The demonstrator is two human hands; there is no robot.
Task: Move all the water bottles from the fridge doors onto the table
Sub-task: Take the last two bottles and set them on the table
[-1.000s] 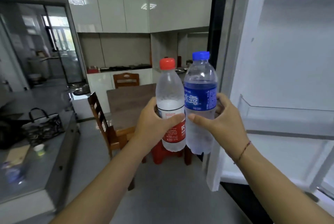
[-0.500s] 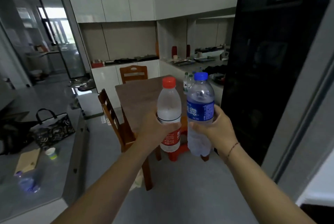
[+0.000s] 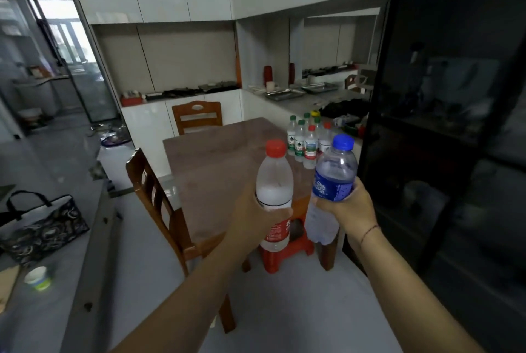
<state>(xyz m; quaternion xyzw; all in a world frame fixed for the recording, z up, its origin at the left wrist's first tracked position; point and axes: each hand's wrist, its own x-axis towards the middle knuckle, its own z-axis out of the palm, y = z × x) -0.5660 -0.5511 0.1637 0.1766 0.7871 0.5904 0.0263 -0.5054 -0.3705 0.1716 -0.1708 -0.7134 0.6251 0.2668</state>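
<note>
My left hand (image 3: pixel 253 218) grips a red-capped water bottle (image 3: pixel 274 181) with a red label, held upright in front of me. My right hand (image 3: pixel 348 210) grips a blue-capped water bottle (image 3: pixel 334 173) with a blue label, tilted slightly left. Both bottles hang in the air over the near end of the brown table (image 3: pixel 222 170). A cluster of several bottles (image 3: pixel 308 140) with green, red and yellow caps stands at the table's far right corner. The fridge is out of view.
A wooden chair (image 3: pixel 155 201) stands at the table's left side and another chair (image 3: pixel 196 116) at its far end. A red stool (image 3: pixel 284 256) sits under the table. A dark glass cabinet (image 3: pixel 444 139) fills the right. A patterned bag (image 3: pixel 42 227) lies on the left counter.
The view has swung left away from the open fridge door and come closer to the table. Both hands still hold their bottles; the bottle cluster on the table has come into sight.
</note>
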